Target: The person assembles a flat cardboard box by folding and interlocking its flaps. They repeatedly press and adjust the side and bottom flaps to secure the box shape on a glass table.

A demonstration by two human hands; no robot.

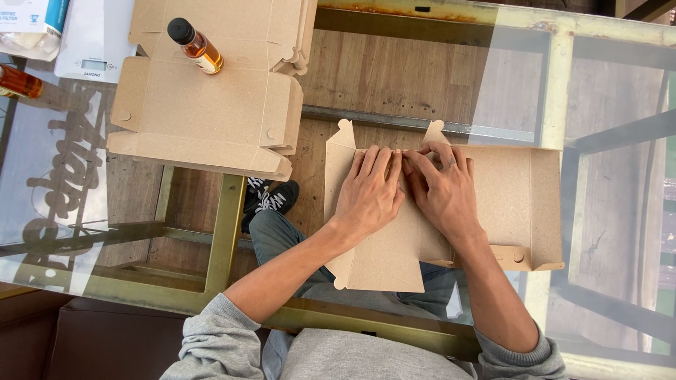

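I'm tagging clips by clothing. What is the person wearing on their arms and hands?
Both arms come out of grey sweatshirt sleeves with ribbed cuffs, pushed up toward the elbows, leaving the forearms bare. The left hand wears nothing: no glove, no ring visible. The right hand has a thin ring on one finger. No watch or bracelet shows.

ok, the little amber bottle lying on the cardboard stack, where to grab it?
Take the bottle around its amber body, coming from above. It lies on its side atop the cardboard stack, black cap pointing up-left, sides exposed; the cap end is narrower and likely offers less grip.
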